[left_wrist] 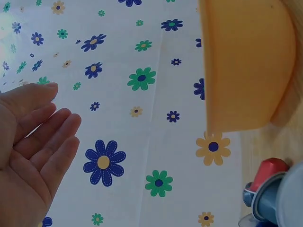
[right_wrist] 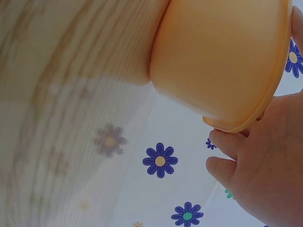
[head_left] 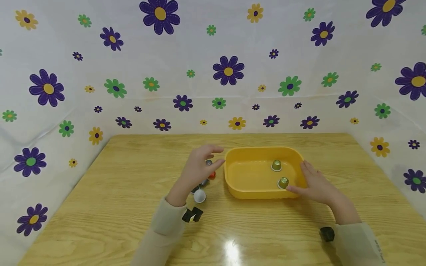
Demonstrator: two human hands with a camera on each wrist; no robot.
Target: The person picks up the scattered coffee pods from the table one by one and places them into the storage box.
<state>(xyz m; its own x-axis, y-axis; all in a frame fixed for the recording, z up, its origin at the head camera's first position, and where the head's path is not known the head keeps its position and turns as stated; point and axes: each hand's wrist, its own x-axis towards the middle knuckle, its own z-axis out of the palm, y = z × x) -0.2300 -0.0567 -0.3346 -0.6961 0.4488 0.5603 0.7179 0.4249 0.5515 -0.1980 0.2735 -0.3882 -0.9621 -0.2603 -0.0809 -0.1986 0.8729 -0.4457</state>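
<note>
A yellow plastic tub (head_left: 263, 193) stands on the table, with two gold-green coffee capsules (head_left: 276, 165) in its right part. My right hand (head_left: 317, 184) holds the tub's front right corner, thumb at the front rim and fingers along the right end. In the right wrist view, some fingertips are hidden behind the tub's rim (right_wrist: 265, 111). My left hand (head_left: 199, 166) is raised left of the tub, fingers loosely bent, thumb apart, nothing between them. Below and beside it lie several capsules, among them a white-faced one (head_left: 199, 196) and a red one (head_left: 212, 175), partly hidden by the hand.
The wooden table (head_left: 259, 229) reaches to a white cloth (head_left: 199, 48) with printed flowers, which hangs behind and at both sides. Black mounts (head_left: 192, 214) are strapped at both cuffs.
</note>
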